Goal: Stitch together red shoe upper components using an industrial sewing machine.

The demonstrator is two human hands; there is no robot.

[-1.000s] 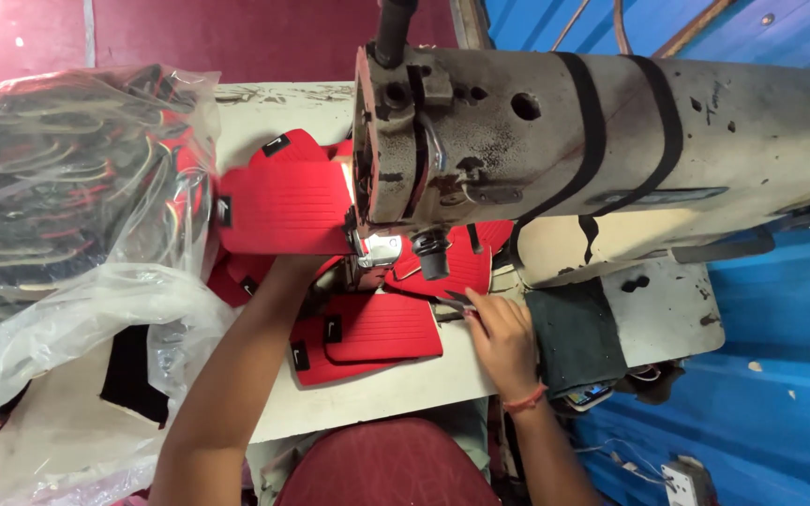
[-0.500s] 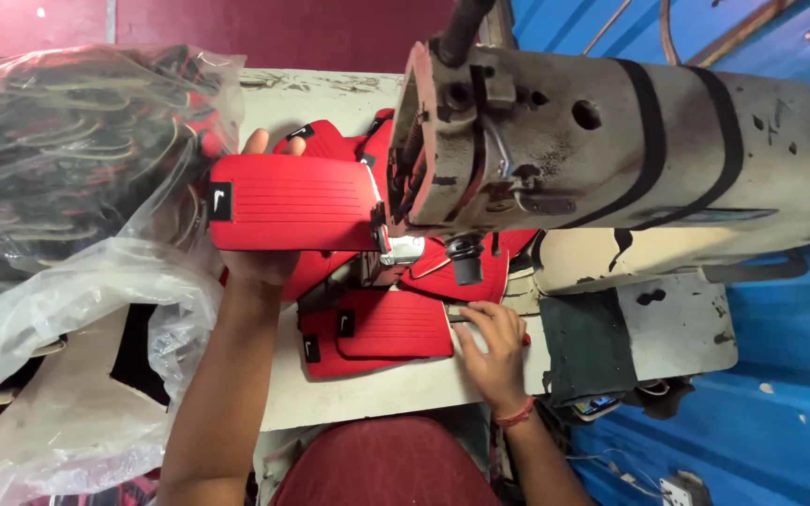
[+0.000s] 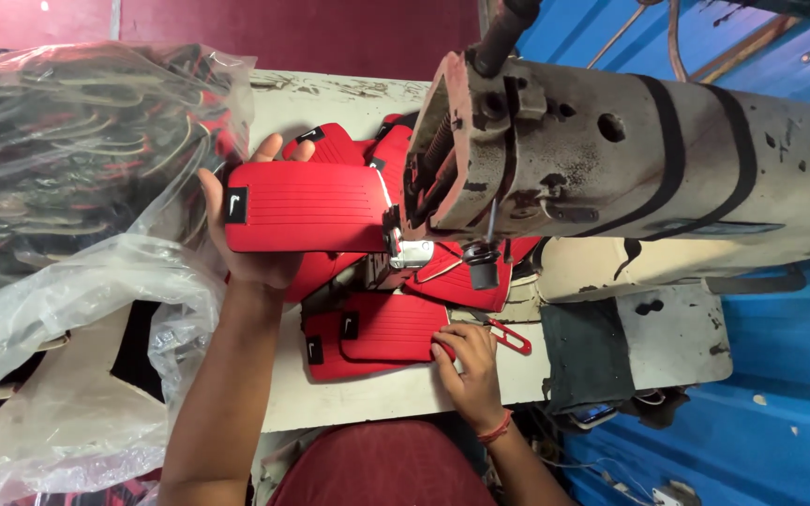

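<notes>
Red ribbed padded panel (image 3: 307,206) lies gripped in the left hand (image 3: 246,248), raised off the sewing machine (image 3: 602,159); right hand (image 3: 471,365), fingers curled, pins 1 stitched red piece (image 3: 391,328) among several.

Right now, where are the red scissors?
In the head view, the scissors lie on the table, just right of the right hand, below the sewing machine.

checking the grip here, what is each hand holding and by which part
The left hand holds a ribbed red piece from beneath, at its left end. The right hand presses another red piece at its right edge.
</notes>
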